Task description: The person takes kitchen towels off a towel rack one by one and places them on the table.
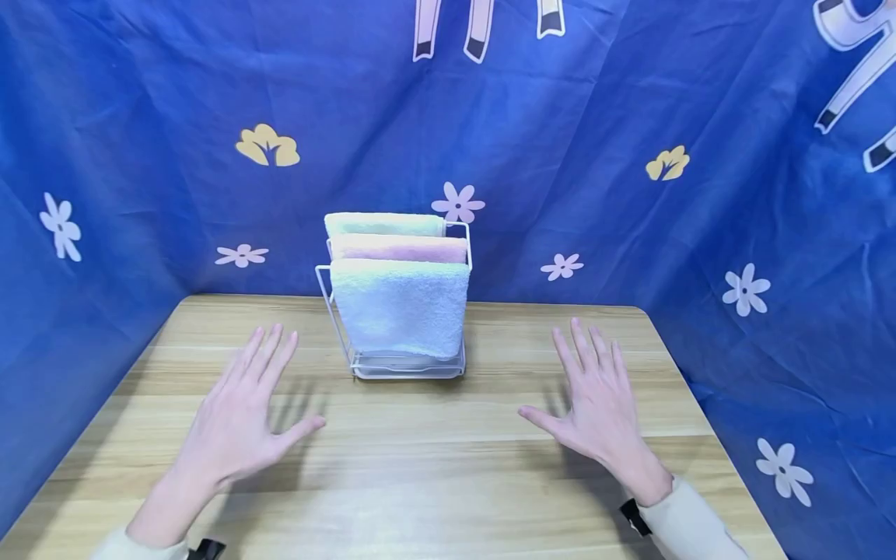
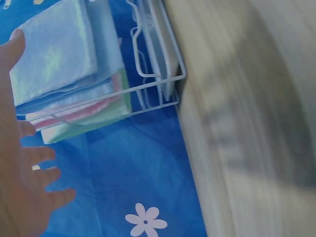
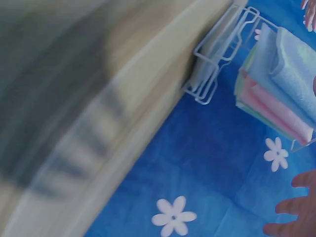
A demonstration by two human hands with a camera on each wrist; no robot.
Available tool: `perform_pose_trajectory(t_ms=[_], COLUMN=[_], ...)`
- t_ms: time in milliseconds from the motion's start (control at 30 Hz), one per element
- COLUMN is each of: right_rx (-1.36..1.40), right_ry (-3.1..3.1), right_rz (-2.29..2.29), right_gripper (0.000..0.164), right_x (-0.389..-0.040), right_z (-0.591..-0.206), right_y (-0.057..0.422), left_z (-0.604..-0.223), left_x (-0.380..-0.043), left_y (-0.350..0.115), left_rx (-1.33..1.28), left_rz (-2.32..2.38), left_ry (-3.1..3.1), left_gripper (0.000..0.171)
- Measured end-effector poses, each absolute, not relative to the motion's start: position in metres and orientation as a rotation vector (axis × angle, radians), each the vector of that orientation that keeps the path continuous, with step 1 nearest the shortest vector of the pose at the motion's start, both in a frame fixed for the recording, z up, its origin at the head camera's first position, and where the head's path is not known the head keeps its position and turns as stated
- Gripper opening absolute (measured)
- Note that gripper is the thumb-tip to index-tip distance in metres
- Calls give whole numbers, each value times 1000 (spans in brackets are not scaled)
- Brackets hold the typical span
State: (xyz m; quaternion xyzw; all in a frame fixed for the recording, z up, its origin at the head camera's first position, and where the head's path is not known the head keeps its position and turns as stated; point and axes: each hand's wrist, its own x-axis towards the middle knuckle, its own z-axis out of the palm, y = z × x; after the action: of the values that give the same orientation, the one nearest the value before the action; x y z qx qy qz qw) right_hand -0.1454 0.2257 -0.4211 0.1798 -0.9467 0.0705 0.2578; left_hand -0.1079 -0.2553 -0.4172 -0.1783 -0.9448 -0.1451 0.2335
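Observation:
A white wire rack (image 1: 339, 323) stands on the table with a tray (image 1: 409, 372) at its base. Three folded towels hang over it one behind another: a light blue towel (image 1: 400, 307) in front, a pink towel (image 1: 399, 248) in the middle, a pale green towel (image 1: 385, 224) at the back. To the left of the rack my left hand (image 1: 238, 420) hovers palm down, fingers straight and thumb spread. My right hand (image 1: 598, 404) is held the same way to the right. Neither hand touches the rack or towels, and both cast shadows on the wood.
The light wooden table (image 1: 420, 474) has rounded far corners. Behind it and along both sides hangs a blue cloth (image 1: 364, 117) printed with flowers and animal legs. The rack stands near the table's far edge, left of centre.

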Motion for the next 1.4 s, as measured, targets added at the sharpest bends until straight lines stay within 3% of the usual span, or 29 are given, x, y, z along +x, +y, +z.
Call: perform_pose_trajectory(t_ms=[467, 967, 1400], right_rx=[673, 846, 1004], right_ry=[-2354, -2162, -2039], right_rz=[336, 441, 495], right_gripper=[112, 95, 67], right_x=[-162, -182, -206], right_z=[-388, -349, -321], right_y=[186, 148, 114], left_z=[-389, -372, -361], left_x=[-129, -161, -183], left_y=[-246, -230, -222], left_rx=[-445, -468, -270], left_rz=[-864, -1283, -1466], left_ry=[-2398, -2100, -2084], left_gripper=[99, 65, 37])
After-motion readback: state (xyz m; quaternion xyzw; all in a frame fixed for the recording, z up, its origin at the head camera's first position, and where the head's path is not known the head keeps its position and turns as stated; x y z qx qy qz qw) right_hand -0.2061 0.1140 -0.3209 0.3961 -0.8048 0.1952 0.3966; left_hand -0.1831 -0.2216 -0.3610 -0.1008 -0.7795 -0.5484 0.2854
